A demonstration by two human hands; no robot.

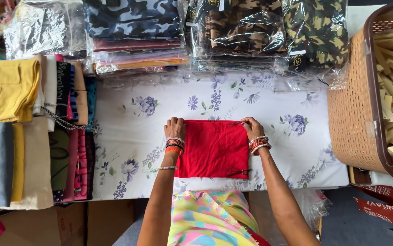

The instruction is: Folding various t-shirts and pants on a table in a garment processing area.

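My left hand (174,129) and right hand (252,128) each pinch a grip on a top corner of the folded red garment (213,149) lying flat on the flowered worktop (128,123).

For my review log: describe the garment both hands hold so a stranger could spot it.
On the floral sheet, the folded red cloth lies centred, left hand and right hand gripping its far corners. It alone is plain red and unstacked.
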